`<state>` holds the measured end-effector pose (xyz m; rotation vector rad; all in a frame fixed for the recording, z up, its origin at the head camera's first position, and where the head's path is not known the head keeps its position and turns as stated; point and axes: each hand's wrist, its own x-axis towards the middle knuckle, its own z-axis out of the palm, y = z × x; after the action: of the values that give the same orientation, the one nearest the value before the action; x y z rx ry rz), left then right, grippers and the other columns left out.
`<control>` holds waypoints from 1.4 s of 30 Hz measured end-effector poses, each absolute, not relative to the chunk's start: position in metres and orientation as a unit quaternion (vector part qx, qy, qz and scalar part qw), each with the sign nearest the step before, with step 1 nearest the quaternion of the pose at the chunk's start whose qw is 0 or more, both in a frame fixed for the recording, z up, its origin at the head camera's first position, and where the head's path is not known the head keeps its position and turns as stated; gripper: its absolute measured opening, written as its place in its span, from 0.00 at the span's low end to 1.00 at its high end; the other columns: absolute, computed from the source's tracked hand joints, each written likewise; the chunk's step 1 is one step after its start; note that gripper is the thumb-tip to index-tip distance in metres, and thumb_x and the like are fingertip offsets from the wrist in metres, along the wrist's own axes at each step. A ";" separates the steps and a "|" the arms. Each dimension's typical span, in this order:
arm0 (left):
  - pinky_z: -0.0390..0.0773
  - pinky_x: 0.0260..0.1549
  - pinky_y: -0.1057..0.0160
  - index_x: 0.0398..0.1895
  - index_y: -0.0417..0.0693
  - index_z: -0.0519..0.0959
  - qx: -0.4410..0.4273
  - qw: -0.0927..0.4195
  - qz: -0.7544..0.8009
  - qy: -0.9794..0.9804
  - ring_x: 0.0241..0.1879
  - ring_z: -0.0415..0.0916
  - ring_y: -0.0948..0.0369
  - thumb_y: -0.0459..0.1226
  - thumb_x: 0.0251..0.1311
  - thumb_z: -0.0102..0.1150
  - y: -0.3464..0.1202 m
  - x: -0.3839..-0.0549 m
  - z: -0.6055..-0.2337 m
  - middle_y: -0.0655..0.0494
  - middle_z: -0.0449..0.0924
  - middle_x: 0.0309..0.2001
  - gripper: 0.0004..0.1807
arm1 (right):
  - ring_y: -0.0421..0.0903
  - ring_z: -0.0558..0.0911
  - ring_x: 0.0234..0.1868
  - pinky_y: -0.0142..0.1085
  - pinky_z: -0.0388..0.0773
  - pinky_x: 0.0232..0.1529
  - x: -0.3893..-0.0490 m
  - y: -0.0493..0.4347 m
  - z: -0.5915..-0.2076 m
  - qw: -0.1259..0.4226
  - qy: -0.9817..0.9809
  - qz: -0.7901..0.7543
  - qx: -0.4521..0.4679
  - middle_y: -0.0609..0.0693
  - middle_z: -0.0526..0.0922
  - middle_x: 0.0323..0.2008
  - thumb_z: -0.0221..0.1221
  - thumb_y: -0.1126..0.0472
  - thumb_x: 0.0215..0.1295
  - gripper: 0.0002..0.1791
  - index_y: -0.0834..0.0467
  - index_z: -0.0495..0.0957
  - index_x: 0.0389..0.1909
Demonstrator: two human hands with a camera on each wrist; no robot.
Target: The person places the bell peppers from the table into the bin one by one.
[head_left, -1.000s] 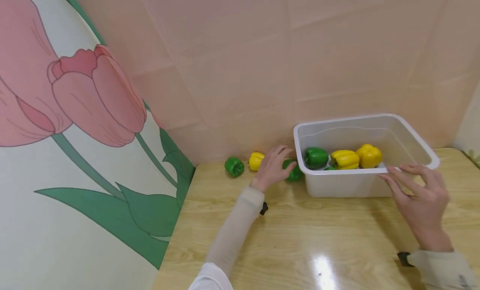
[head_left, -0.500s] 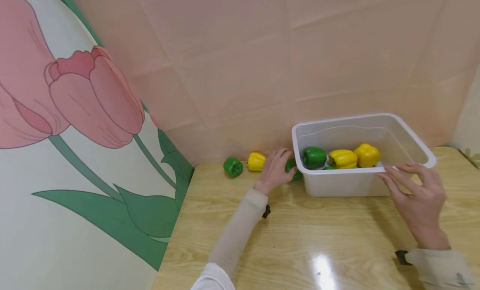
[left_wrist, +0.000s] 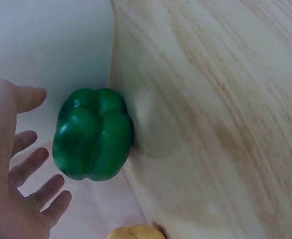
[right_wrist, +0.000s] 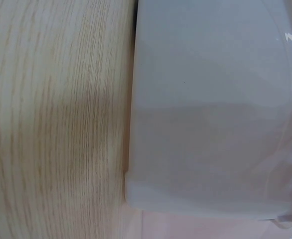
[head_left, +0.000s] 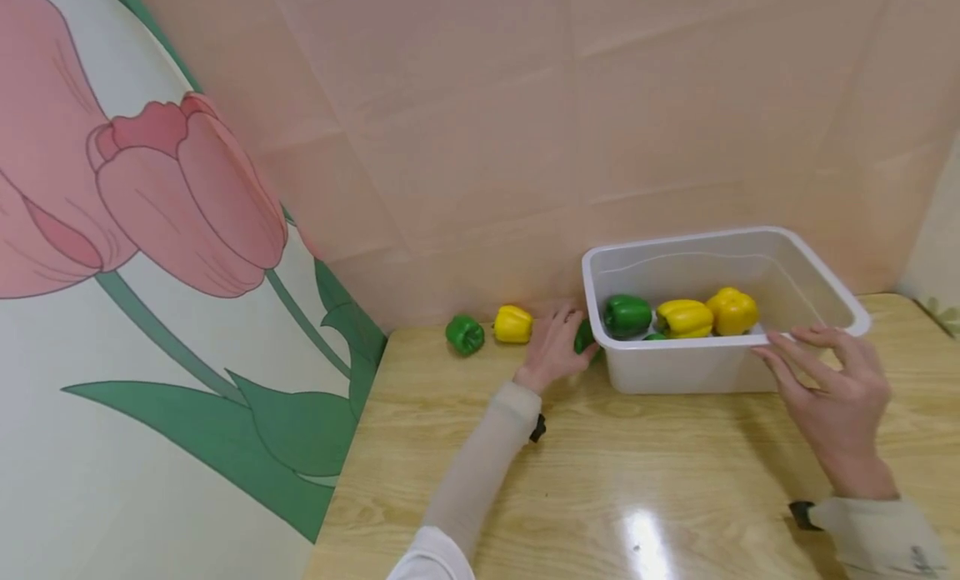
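My left hand (head_left: 557, 348) is over a green bell pepper (head_left: 583, 337) on the table, right beside the bin's left end. In the left wrist view, the fingers are spread and slightly bent, and a gap shows between them and that green bell pepper (left_wrist: 92, 134). My right hand (head_left: 840, 397) pinches the front rim of a white plastic bin (head_left: 690, 369) between thumb and fingers. Inside the bin lie a green bell pepper (head_left: 627, 316), two yellow bell peppers (head_left: 685, 319), and a partly hidden green one. The bin's side wall (right_wrist: 211, 109) fills much of the right wrist view.
Left of my left hand, a yellow bell pepper (head_left: 513, 324) and another green bell pepper (head_left: 465, 335) lie along the back of the wooden table (head_left: 585, 480). A pink sheet (head_left: 465, 188) hangs behind. A wall with painted tulips (head_left: 187, 188) borders the left side.
My left hand has come slightly down and to the right, baring more of the yellow bell pepper. The right hand keeps its hold on the bin rim. The whole view has shifted a little.
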<state>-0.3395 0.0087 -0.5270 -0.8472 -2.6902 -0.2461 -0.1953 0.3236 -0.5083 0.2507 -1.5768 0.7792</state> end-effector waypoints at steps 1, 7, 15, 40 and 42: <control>0.75 0.68 0.59 0.66 0.53 0.79 -0.292 0.150 -0.084 -0.941 0.66 0.76 0.56 0.56 0.65 0.68 0.009 -0.340 -0.529 0.56 0.76 0.68 0.31 | 0.59 0.86 0.44 0.30 0.73 0.65 -0.195 0.324 -0.509 0.631 -0.689 0.340 0.109 0.68 0.88 0.36 0.73 0.39 0.64 0.25 0.60 0.93 0.31; 0.72 0.71 0.60 0.69 0.53 0.77 -0.280 0.132 -0.073 -0.948 0.69 0.75 0.56 0.57 0.67 0.67 0.013 -0.341 -0.535 0.55 0.75 0.69 0.33 | 0.57 0.87 0.46 0.31 0.74 0.65 -0.195 0.324 -0.509 0.629 -0.689 0.343 0.107 0.67 0.89 0.36 0.74 0.39 0.63 0.24 0.59 0.93 0.32; 0.68 0.74 0.59 0.71 0.51 0.77 -0.283 0.130 -0.089 -0.946 0.72 0.72 0.54 0.55 0.66 0.68 0.015 -0.341 -0.542 0.54 0.75 0.70 0.34 | 0.59 0.87 0.47 0.31 0.73 0.65 -0.197 0.327 -0.512 0.627 -0.692 0.342 0.109 0.66 0.89 0.37 0.75 0.42 0.63 0.22 0.59 0.94 0.33; 0.76 0.68 0.53 0.77 0.56 0.69 -0.260 0.096 -0.038 -0.960 0.74 0.68 0.51 0.59 0.66 0.66 0.024 -0.348 -0.556 0.54 0.67 0.76 0.40 | 0.58 0.87 0.47 0.29 0.72 0.64 -0.205 0.335 -0.523 0.634 -0.686 0.339 0.109 0.63 0.91 0.38 0.78 0.45 0.60 0.17 0.56 0.95 0.33; 0.76 0.69 0.53 0.76 0.55 0.70 -0.264 0.100 -0.034 -0.959 0.75 0.68 0.51 0.59 0.66 0.67 0.024 -0.350 -0.557 0.55 0.67 0.75 0.40 | 0.58 0.88 0.47 0.29 0.72 0.64 -0.206 0.335 -0.523 0.635 -0.686 0.338 0.108 0.63 0.91 0.38 0.79 0.46 0.59 0.17 0.56 0.95 0.33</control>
<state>-0.3500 0.0241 -0.5570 -0.7805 -2.8337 -0.0995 -0.2056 0.3351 -0.5232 0.2464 -1.5675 0.7734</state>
